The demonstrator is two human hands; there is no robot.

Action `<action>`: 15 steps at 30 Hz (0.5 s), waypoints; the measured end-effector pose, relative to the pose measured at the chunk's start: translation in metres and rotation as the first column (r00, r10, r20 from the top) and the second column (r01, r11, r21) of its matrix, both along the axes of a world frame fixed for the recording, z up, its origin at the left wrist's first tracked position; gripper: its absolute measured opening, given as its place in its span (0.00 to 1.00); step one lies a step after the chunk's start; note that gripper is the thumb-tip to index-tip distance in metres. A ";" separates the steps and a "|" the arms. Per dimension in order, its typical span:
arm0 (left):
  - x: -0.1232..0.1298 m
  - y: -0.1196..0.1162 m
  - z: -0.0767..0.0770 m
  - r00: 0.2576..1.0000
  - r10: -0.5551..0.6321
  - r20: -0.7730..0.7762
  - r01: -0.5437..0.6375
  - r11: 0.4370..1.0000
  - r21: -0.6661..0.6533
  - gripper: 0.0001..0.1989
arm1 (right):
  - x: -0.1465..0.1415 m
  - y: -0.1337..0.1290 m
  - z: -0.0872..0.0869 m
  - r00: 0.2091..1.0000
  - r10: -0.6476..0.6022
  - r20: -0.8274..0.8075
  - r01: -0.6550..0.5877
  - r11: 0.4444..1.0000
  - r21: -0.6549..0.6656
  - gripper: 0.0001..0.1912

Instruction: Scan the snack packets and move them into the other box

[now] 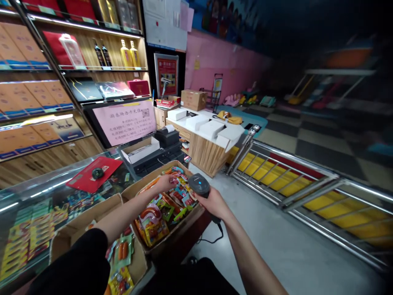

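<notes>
Close to the wearer's body, a nearer carton [140,262] is standing open, holding a clear-and-green sausage packet [123,250] and a yellow packet [122,282] below it. Just beyond, a fuller carton [135,189] is holding a jumble of bright snack packets [152,219], many of them red, yellow and green, lying at mixed angles. The left hand [167,183] is reaching into this carton with its fingers bent down among the packets; whether it is gripping one, I cannot tell. The right hand [212,203] is closing firmly around the handle of a dark scanner [199,185], which is hovering by the carton's right rim. The scanner's rounded head is pointing up and left, showing a blue light; its long axis is slanting down and right through the fist to a trailing black cord [220,237]. Left of the cartons, a red folder [93,180] is lying on the glass worktop [30,187], carrying a small dark object [98,173]. Farther off, a white tray [143,151] is resting beside a black printer [167,138], and lit shelves [92,67] are displaying bottles and boxes.
</notes>
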State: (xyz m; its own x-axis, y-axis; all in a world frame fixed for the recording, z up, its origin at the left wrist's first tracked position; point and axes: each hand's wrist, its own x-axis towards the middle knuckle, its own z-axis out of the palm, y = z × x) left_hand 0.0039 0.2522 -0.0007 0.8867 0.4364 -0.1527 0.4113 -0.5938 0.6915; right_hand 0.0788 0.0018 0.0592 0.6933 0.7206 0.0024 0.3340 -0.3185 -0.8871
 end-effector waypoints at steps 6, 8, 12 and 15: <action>0.006 -0.006 -0.005 0.983 -0.092 -0.160 0.148 0.912 0.382 0.26 | -0.002 -0.008 -0.001 0.999 -0.046 0.023 0.046 0.999 0.017 0.18; 0.007 -0.009 -0.006 0.978 -0.110 -0.177 0.175 0.893 0.415 0.24 | -0.003 -0.009 -0.001 0.998 -0.051 0.036 0.052 0.999 -0.005 0.18; 0.007 -0.013 -0.004 0.980 -0.102 -0.172 0.167 0.888 0.429 0.19 | -0.004 -0.010 -0.002 0.998 -0.042 0.048 0.042 0.999 -0.012 0.18; 0.007 -0.004 0.000 0.989 -0.018 -0.146 0.070 0.931 0.359 0.16 | -0.006 -0.008 -0.004 0.999 -0.025 0.038 0.025 1.000 0.008 0.17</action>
State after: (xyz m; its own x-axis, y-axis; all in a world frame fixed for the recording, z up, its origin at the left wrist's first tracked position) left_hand 0.0114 0.2480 -0.0009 0.8878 0.4461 -0.1133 0.4548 -0.8126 0.3643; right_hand 0.0729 -0.0058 0.0549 0.7103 0.7030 0.0343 0.3595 -0.3204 -0.8764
